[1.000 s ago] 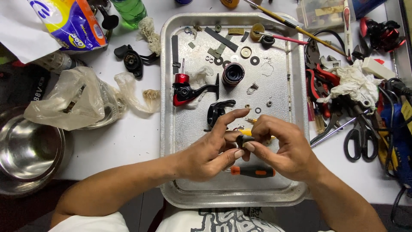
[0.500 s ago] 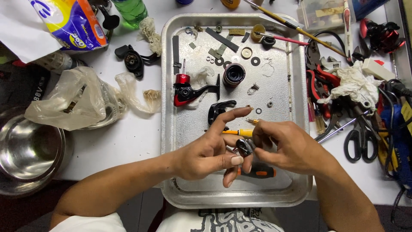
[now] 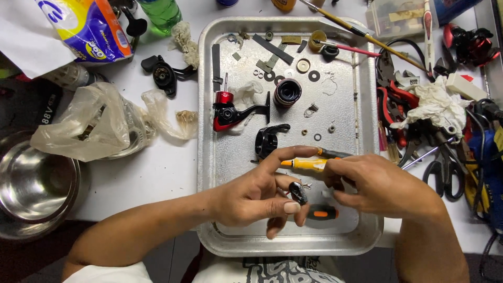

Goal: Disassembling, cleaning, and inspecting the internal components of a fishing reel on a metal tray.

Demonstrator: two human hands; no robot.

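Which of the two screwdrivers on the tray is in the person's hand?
The yellow-handled screwdriver, gripped by the right hand. The orange-and-black screwdriver lies loose on the tray.

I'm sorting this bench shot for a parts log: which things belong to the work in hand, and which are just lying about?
In the job:
- left hand pinching a small dark part
- right hand holding a yellow screwdriver
- metal tray
- red reel body
- black spool
- washers

Lying about:
- steel bowl
- plastic bag
- scissors
- red pliers
- white rag
- green bottle
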